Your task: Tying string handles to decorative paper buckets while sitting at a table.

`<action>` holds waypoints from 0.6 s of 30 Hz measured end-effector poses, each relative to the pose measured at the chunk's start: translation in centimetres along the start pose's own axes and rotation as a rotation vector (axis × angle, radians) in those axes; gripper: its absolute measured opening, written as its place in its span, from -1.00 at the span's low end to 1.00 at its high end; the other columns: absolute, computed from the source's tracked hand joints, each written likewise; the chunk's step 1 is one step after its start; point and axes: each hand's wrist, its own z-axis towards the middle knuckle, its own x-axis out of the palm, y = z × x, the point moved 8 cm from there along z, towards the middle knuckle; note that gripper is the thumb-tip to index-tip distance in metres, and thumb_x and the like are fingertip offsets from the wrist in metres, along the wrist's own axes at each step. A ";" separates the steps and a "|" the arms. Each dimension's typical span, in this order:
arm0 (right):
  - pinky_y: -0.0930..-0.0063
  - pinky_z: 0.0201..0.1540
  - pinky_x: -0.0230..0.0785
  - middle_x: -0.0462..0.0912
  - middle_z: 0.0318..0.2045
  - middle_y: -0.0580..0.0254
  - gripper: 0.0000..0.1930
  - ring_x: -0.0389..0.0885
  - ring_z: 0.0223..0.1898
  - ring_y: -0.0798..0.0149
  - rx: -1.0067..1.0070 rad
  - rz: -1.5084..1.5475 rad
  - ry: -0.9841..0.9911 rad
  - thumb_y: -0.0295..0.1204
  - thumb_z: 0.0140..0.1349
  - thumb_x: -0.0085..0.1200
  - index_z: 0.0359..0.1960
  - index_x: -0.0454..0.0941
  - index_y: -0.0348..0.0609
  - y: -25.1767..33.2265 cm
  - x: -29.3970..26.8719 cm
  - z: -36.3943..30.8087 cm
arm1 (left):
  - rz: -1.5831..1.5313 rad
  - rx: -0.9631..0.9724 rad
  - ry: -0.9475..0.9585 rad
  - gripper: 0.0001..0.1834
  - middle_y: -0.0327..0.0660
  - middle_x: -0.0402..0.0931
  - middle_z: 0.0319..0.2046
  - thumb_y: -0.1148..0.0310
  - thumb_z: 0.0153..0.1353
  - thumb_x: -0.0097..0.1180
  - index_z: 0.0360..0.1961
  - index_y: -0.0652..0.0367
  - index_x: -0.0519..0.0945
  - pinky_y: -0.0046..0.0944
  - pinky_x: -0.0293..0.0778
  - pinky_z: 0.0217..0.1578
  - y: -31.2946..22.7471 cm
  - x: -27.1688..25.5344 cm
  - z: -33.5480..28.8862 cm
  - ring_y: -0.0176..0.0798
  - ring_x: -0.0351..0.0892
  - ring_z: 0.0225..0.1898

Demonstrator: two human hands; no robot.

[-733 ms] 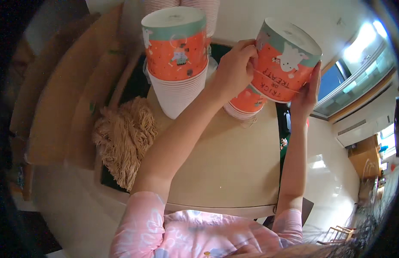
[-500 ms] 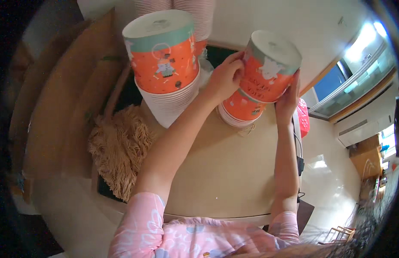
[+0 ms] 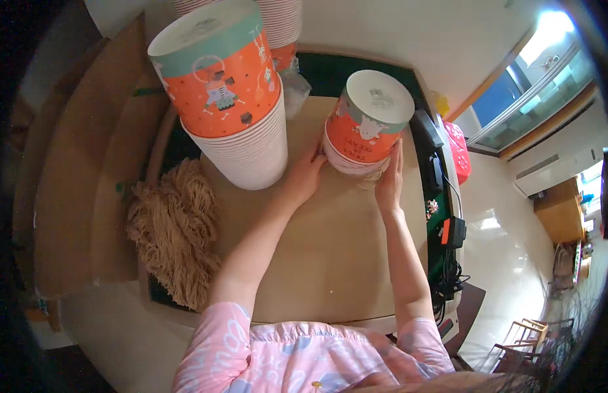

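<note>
Short stack of orange-and-green paper tubs (image 3: 364,130), inverted: stands on a beige tabletop (image 3: 337,262). Left hand (image 3: 306,178): lies at its left side. Right hand (image 3: 390,181): lies along its right, fingers extended. Taller stack (image 3: 219,88), inverted: stands to the left. Tan fringed bundle (image 3: 178,229): lies nearer the wearer. Brown cardboard (image 3: 81,177): fills far left.

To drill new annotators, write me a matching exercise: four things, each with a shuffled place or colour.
1. short cup stack
2. tall cup stack
3. fringed bundle
4. patterned plastic item

A. plain beige
B. red, beyond the table on the right
C. between left hand and right hand
D. orange, green and white, left of both hands

Pairs: 1-C, 2-D, 3-A, 4-B
</note>
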 end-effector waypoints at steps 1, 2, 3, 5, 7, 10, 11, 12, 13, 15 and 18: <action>0.22 0.35 0.06 -0.01 0.38 -0.10 -0.25 0.02 0.38 -0.08 0.071 -0.003 0.057 -0.76 0.10 -0.27 0.40 -0.08 -0.15 -0.4 0.1 -1.0 | -0.003 0.005 0.003 -0.30 0.06 0.14 0.30 0.69 0.03 -0.03 0.28 0.21 0.22 -0.17 0.28 0.17 -0.3 -0.1 -0.5 0.08 0.29 0.21; 0.22 0.34 0.08 -0.02 0.38 -0.11 -0.24 0.05 0.37 -0.10 0.142 -0.007 0.114 -0.77 0.08 -0.29 0.40 -0.08 -0.15 -0.6 0.3 -2.4 | 0.082 0.000 0.037 -0.30 0.07 0.09 0.32 0.66 0.06 -0.02 0.29 0.19 0.20 -0.15 0.24 0.20 -0.3 0.3 -1.3 0.12 0.26 0.22; 0.22 0.32 0.12 0.04 0.36 -0.13 -0.26 0.12 0.34 -0.13 0.273 -0.053 0.167 -0.76 0.09 -0.27 0.39 -0.04 -0.14 -1.2 0.2 -4.2 | 0.166 -0.005 0.070 -0.30 0.09 0.04 0.33 0.63 0.08 -0.01 0.31 0.17 0.18 -0.13 0.21 0.23 -0.3 0.6 -2.1 0.16 0.24 0.23; 0.21 0.31 0.13 0.09 0.34 -0.14 -0.26 0.15 0.32 -0.13 0.238 -0.038 0.175 -0.77 0.08 -0.27 0.38 -0.01 -0.13 -0.8 -0.4 -6.6 | 0.191 0.011 0.050 -0.27 0.15 0.08 0.30 0.61 0.09 0.01 0.34 0.07 0.15 -0.05 0.19 0.24 0.1 1.1 -3.7 0.19 0.21 0.24; 0.22 0.31 0.13 0.22 0.27 -0.16 -0.30 0.19 0.31 -0.12 0.231 0.056 0.164 -0.79 0.05 -0.27 0.33 0.12 -0.17 0.0 -0.9 -9.5 | 0.212 0.029 0.035 -0.23 0.21 0.12 0.26 0.58 0.10 0.03 0.36 -0.02 0.12 0.02 0.17 0.25 -0.2 1.2 -5.5 0.22 0.18 0.26; 0.18 0.32 0.10 0.32 0.20 -0.18 -0.34 0.25 0.27 -0.12 0.138 0.112 0.262 -0.84 -0.02 -0.28 0.21 0.31 -0.23 5.8 -2.6 -13.3 | 0.201 0.001 0.047 -0.28 0.18 0.11 0.28 0.60 0.12 0.00 0.34 0.03 0.17 0.02 0.15 0.26 -1.3 0.5 -8.7 0.22 0.15 0.27; 0.16 0.31 0.11 0.33 0.19 -0.17 -0.35 0.27 0.25 -0.14 0.138 0.111 0.312 -0.84 -0.04 -0.28 0.18 0.36 -0.21 7.8 -3.1 -14.9 | 0.208 0.014 0.016 -0.35 0.16 0.09 0.29 0.57 0.13 0.00 0.30 0.08 0.22 0.02 0.17 0.25 -1.4 0.1 -9.7 0.20 0.16 0.27; 0.13 0.30 0.12 0.35 0.18 -0.17 -0.35 0.29 0.24 -0.17 0.142 0.107 0.362 -0.85 -0.05 -0.28 0.15 0.42 -0.19 9.4 -3.7 -16.8 | 0.212 0.028 -0.013 -0.41 0.13 0.08 0.30 0.54 0.14 0.01 0.26 0.13 0.27 0.02 0.19 0.24 -1.7 -0.1 -10.9 0.19 0.17 0.26; 0.14 0.28 0.15 0.35 0.18 -0.15 -0.34 0.32 0.21 -0.18 0.129 0.148 0.387 -0.85 -0.09 -0.26 0.12 0.45 -0.16 10.6 -4.4 -18.6 | 0.204 0.035 -0.008 -0.41 0.13 0.08 0.30 0.54 0.14 0.01 0.26 0.13 0.27 0.02 0.19 0.24 -2.3 0.0 -11.9 0.19 0.17 0.26; 0.17 0.23 0.22 0.35 0.17 -0.11 -0.32 0.35 0.17 -0.18 0.110 0.226 0.466 -0.86 -0.15 -0.21 0.09 0.50 -0.12 12.6 -5.5 -21.6 | 0.211 0.020 -0.002 -0.42 0.12 0.13 0.28 0.53 0.13 0.04 0.23 0.13 0.31 0.03 0.20 0.23 -3.5 -0.3 -14.3 0.17 0.20 0.24; 0.21 0.16 0.32 0.33 0.18 -0.05 -0.28 0.34 0.17 -0.11 0.101 0.174 0.554 -0.85 -0.23 -0.12 0.09 0.53 -0.05 14.2 -6.7 -23.5 | 0.190 0.033 0.021 -0.42 0.08 0.17 0.26 0.52 0.12 0.06 0.22 0.13 0.32 0.01 0.22 0.22 -5.6 -1.1 -18.1 0.13 0.23 0.23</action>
